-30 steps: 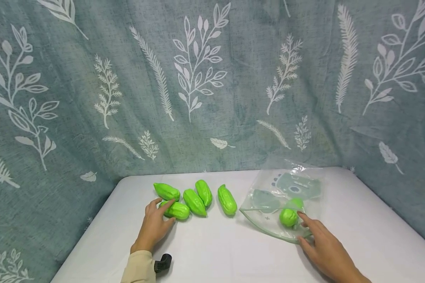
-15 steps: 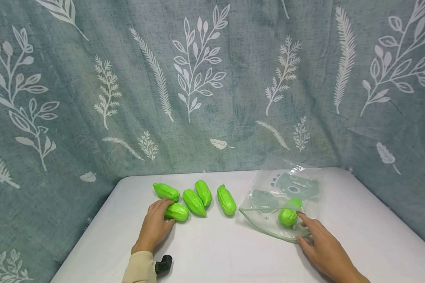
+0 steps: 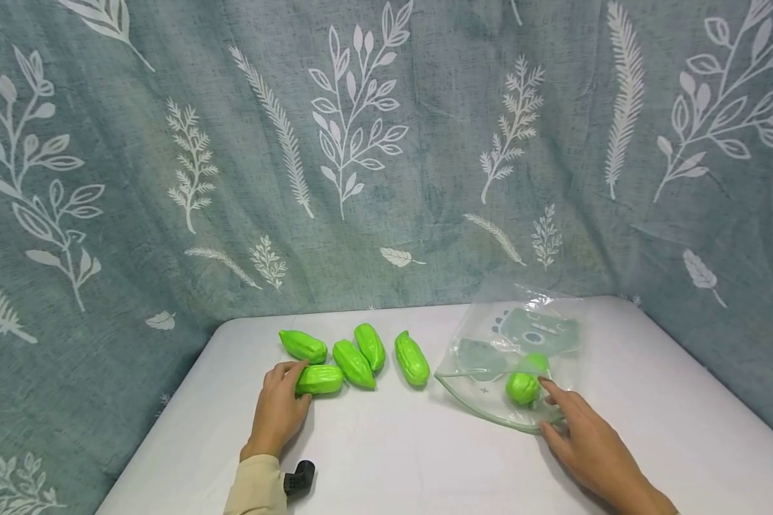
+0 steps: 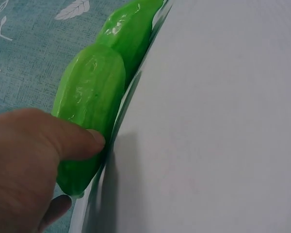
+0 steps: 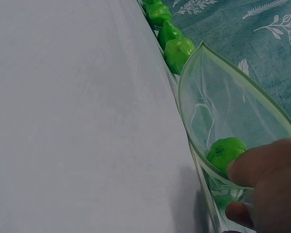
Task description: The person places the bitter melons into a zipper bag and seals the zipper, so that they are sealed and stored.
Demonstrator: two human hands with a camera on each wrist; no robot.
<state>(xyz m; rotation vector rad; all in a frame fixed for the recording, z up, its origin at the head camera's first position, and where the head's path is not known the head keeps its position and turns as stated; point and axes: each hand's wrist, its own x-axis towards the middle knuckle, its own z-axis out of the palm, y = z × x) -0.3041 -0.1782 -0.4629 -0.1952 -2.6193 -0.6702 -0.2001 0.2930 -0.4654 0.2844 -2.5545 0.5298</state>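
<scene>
My left hand [image 3: 279, 411] holds the left end of a bright green ridged gourd-like fruit [image 3: 322, 380]. In the left wrist view, the thumb lies across this fruit [image 4: 89, 92] near its lower end; most other fingers are hidden. Another such fruit [image 3: 303, 346] lies just behind it. On the right, my right hand [image 3: 582, 433] holds the mouth edge of a clear zip bag [image 3: 477, 408] with a green rim. Its rim runs between finger and thumb in the right wrist view. Inside the bag sits green fruit [image 5: 226, 153], close to the fingers.
Several more green fruits lie in the middle: one in front [image 3: 354, 363], one behind it [image 3: 370, 346] and one to the right [image 3: 412, 358]. A white table [image 3: 386, 458] carries everything. A patterned teal curtain [image 3: 438, 236] hangs behind. The left wrist bears a black device [image 3: 299, 478].
My left fingers have come down onto the near left fruit and grip its end; the fruit has turned slightly. My right hand and the bag have hardly moved.
</scene>
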